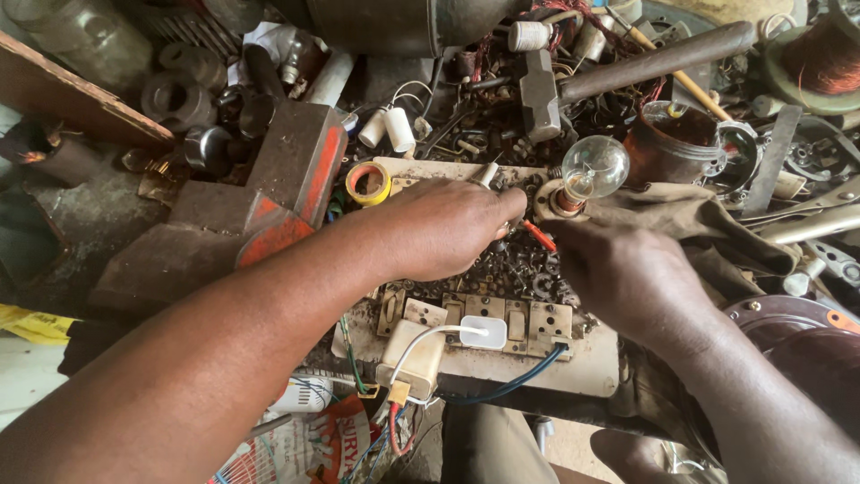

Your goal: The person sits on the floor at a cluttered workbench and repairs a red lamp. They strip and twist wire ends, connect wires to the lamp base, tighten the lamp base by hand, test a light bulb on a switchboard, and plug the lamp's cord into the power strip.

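Observation:
My left hand reaches across a dirty cream switchboard, its fingertips pinched at a spot just left of a clear glass light bulb in its holder. What the fingers pinch is hidden. My right hand is curled beside it and holds a thin tool with a red-orange handle, pointing toward the bulb holder's base. Small dark screws and nuts lie heaped on the board under both hands. A white plug and a blue cable sit in the sockets at the board's front.
A hammer lies at the back among wires. A roll of yellow tape sits left of the board, next to a rusty red metal block. A brown cloth and copper wire coil are to the right.

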